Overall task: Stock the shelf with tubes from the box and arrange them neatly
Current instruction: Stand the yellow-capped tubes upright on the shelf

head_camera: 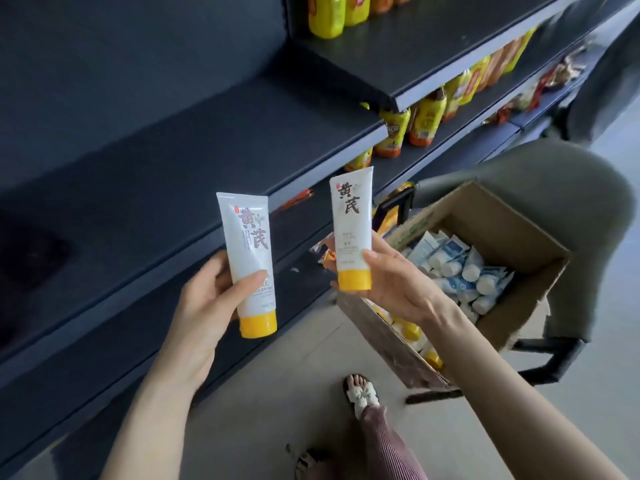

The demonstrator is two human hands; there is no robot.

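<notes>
My left hand (204, 299) grips a white tube with a yellow cap (247, 244), cap down, in front of the dark shelf (166, 161). My right hand (391, 282) holds a second white tube with a yellow cap (351, 223), also cap down, a little higher and to the right. The two tubes stand side by side and apart. To the right, an open cardboard box (491, 216) sits on a grey chair and holds several white and blue tubes (460, 268), with yellow-capped ones along its near side.
The dark shelf boards at left are bare. Yellow and orange bottles (422, 123) line the shelves at upper right, with snack packets (322, 251) on a lower shelf. The grey chair (554, 188) stands on the floor at right. My sandalled foot (362, 393) is below.
</notes>
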